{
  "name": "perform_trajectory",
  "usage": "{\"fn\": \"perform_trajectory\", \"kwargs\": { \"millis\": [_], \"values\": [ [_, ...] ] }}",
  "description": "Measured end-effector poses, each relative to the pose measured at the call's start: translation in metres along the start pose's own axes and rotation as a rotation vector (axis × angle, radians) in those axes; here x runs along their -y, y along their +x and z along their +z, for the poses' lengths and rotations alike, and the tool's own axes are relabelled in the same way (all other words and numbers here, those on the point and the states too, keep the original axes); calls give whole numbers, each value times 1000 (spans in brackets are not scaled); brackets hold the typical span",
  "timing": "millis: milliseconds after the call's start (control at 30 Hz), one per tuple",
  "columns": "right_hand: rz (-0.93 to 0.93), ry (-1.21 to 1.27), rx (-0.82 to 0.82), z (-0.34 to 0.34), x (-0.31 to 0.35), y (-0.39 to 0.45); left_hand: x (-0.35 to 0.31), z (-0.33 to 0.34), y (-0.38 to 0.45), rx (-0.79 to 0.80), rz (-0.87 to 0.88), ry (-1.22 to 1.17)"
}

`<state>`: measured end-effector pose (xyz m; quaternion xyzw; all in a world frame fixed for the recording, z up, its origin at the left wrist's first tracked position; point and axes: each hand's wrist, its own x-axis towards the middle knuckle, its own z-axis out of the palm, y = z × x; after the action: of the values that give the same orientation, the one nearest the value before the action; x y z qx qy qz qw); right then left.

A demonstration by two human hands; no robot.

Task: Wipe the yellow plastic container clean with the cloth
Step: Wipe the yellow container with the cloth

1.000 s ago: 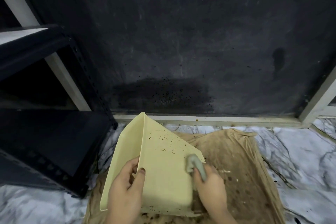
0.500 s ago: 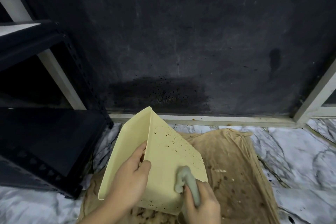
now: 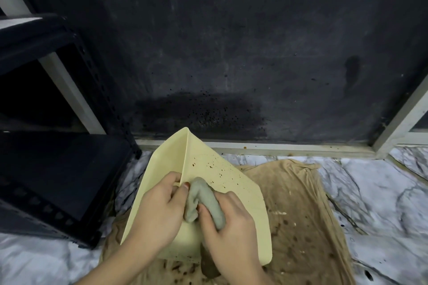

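the yellow plastic container (image 3: 222,169), speckled with brown spots, stands tilted on a stained tan sheet (image 3: 301,203) over the marble floor (image 3: 382,187). the left hand (image 3: 159,210) grips its ridge; the right hand (image 3: 229,222) clenches a grey cloth (image 3: 203,199) pressed against it.

The yellow plastic container (image 3: 208,194) looks smooth and matt, flecked with brown spots. The grey-green cloth (image 3: 205,201) is soft and bunched. A stained tan fabric sheet (image 3: 298,210) lies wrinkled on glossy white marble-patterned floor (image 3: 382,192). The far wall (image 3: 231,53) is dull, rough black; the left shelf (image 3: 58,169) is dark perforated metal.
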<state>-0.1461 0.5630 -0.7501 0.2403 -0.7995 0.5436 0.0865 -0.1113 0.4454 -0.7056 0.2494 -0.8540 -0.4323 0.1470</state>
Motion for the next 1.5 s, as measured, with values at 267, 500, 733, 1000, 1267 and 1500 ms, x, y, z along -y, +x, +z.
{"fn": "perform_trajectory", "kwargs": {
  "millis": [267,500,733,1000,1267,1500],
  "values": [
    [108,-96,51,-8,-27,14,9,15,-36,-6,46,-97],
    [397,-209,6,-26,-98,-7,16,13,-35,-33,-3,-92],
    [403,-285,-146,-30,-103,-60,19,15,-34,-54,-13,-80],
    [-58,-217,36,0,-16,-11,15,15,-37,-35,42,-6],
    [219,-219,47,-4,-65,34,21,5,-26,50,93,73],
    [417,-329,42,-31,-121,2,25,-1,-3,136,-128,-54]
  ]
}}
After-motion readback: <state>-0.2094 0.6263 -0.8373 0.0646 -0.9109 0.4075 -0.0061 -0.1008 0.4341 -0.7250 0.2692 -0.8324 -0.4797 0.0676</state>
